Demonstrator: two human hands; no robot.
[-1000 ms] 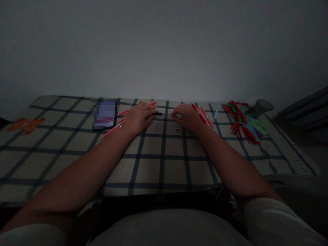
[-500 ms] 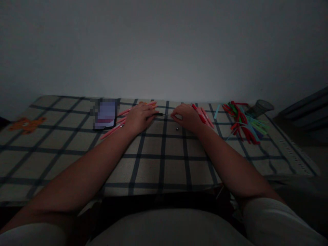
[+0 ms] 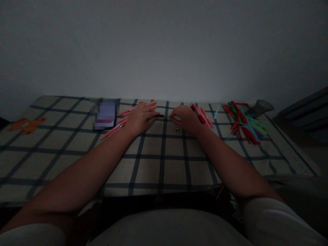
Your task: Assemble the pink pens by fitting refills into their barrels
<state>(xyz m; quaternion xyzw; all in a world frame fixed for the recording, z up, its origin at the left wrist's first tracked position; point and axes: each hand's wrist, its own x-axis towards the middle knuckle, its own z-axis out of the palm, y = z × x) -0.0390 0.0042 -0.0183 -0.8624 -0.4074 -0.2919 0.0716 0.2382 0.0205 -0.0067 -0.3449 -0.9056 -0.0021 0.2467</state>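
Observation:
My left hand (image 3: 140, 119) lies low over the table, its thumb and fingers closed on a thin dark rod (image 3: 160, 115). A finer pale end of the rod points right. My right hand (image 3: 185, 118) pinches at that pale end with thumb and forefinger; the exact contact is too small to make out. Just below the right fingers a tiny shiny metal piece (image 3: 177, 128) rests on the cloth. Pink pen-like sticks (image 3: 112, 131) lie under and beside my left hand. More pink sticks (image 3: 207, 117) and a red pen-like stick (image 3: 201, 118) lie beside my right wrist.
A checked cloth (image 3: 151, 167) covers the table. Left of the hands is a phone-like device (image 3: 106, 114), partly blurred out, and farther left an orange cut-out shape (image 3: 26, 125). On the right are red, green and blue fuzzy strips (image 3: 242, 123) and a tipped clear cup (image 3: 260, 107).
Both hands stay nearly in place. My right hand has shifted very slightly left, and the dark rod has moved slightly right, closing the small space between it and the right fingertips.

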